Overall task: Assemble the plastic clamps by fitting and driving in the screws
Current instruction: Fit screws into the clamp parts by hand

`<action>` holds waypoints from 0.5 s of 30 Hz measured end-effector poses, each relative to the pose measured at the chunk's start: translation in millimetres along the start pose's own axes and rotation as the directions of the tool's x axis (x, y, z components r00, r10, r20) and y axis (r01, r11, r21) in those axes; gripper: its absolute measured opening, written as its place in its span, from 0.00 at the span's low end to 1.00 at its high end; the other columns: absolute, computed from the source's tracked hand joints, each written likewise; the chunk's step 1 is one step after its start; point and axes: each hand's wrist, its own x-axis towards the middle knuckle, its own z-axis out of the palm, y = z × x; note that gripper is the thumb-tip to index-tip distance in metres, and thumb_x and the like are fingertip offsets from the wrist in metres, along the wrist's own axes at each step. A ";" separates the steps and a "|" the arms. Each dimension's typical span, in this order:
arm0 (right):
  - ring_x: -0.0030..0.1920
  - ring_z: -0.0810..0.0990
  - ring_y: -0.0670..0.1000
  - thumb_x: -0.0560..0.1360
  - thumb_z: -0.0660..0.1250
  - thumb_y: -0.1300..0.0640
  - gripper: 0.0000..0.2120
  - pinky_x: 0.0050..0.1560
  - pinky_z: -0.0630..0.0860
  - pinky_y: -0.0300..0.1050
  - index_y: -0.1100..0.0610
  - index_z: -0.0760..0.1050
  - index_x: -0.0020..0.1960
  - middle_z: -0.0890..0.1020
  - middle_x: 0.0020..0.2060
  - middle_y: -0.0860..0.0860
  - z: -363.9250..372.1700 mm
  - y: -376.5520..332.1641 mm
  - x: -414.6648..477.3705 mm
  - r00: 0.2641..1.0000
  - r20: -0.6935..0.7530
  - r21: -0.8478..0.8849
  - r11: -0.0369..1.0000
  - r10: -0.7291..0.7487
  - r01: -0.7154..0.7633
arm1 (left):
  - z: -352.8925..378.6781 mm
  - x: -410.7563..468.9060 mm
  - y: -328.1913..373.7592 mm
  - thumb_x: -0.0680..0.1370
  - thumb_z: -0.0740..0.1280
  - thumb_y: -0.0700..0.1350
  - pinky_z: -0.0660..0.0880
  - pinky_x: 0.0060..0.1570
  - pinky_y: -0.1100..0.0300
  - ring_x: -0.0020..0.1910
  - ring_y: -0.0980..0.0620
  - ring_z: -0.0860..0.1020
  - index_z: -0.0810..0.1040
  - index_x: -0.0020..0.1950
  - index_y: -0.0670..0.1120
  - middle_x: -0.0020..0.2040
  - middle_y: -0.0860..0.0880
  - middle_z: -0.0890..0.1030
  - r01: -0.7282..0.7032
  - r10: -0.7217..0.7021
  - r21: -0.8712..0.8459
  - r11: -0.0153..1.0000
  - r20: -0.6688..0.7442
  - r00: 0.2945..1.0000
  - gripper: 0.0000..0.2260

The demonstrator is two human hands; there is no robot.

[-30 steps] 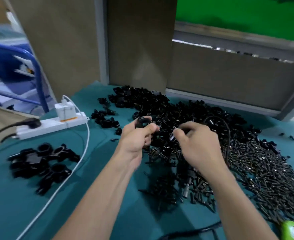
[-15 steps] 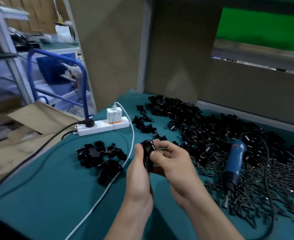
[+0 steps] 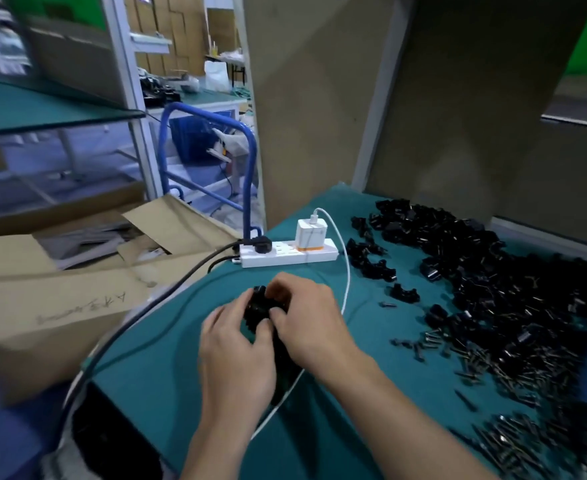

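Both hands meet over the small pile of black clamps (image 3: 254,308) at the table's left side. My left hand (image 3: 235,344) has its fingers curled onto black clamp parts there. My right hand (image 3: 307,325) curls over the same pile from the right and covers most of it. Which single piece each hand holds is hidden by the fingers. A large heap of loose black clamp parts (image 3: 486,271) spreads over the right of the green table (image 3: 167,386). Dark screws (image 3: 486,362) lie scattered in front of that heap.
A white power strip (image 3: 285,256) with a white charger (image 3: 311,233) and black plugs lies behind my hands. A white cable (image 3: 345,271) runs past my right wrist. Cardboard boxes (image 3: 60,299) and a blue cart frame (image 3: 247,174) stand off the table's left edge.
My view has swung left, away from the heap and the blue screwdriver. Both hands carried a black clamp leftward and now sit on the small pile of clamps by the white cable.
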 end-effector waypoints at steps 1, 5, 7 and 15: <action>0.54 0.81 0.54 0.75 0.67 0.60 0.11 0.55 0.78 0.49 0.47 0.78 0.54 0.86 0.50 0.47 4.0 0.2 0.4 1.000 0.018 -0.024 1.000 0.004 -0.004 | -0.1 1.7 -1.4 0.77 0.71 0.40 0.63 0.69 0.59 0.68 0.51 0.71 0.79 0.71 0.52 0.64 0.53 0.82 -0.036 0.037 0.049 0.998 -0.009 0.999 0.22; 0.56 0.80 0.57 0.77 0.66 0.58 0.13 0.58 0.77 0.52 0.45 0.74 0.58 0.84 0.53 0.49 9.2 8.9 -5.3 0.999 0.026 -0.075 0.997 -0.023 0.025 | -2.0 6.6 -4.4 0.79 0.73 0.41 0.65 0.71 0.55 0.67 0.49 0.73 0.81 0.69 0.53 0.65 0.53 0.83 -0.068 0.068 0.081 0.994 0.005 0.998 0.19; 0.60 0.78 0.53 0.77 0.67 0.59 0.17 0.63 0.75 0.49 0.42 0.74 0.62 0.83 0.56 0.48 5.5 14.9 -12.0 0.999 0.030 -0.054 0.998 -0.034 0.035 | -3.4 8.6 -2.8 0.77 0.75 0.43 0.67 0.69 0.53 0.64 0.47 0.75 0.84 0.66 0.54 0.61 0.51 0.85 -0.060 0.063 0.103 0.993 -0.022 0.998 0.18; 0.40 0.82 0.40 0.79 0.69 0.56 0.23 0.46 0.78 0.35 0.42 0.71 0.73 0.77 0.68 0.49 -65.7 85.6 -40.4 0.963 -0.179 -0.128 0.965 0.203 -0.227 | -10.3 1.6 0.4 0.73 0.79 0.41 0.72 0.56 0.60 0.47 0.53 0.81 0.86 0.60 0.54 0.43 0.60 0.82 0.129 -0.129 -0.005 0.992 -0.149 0.980 0.17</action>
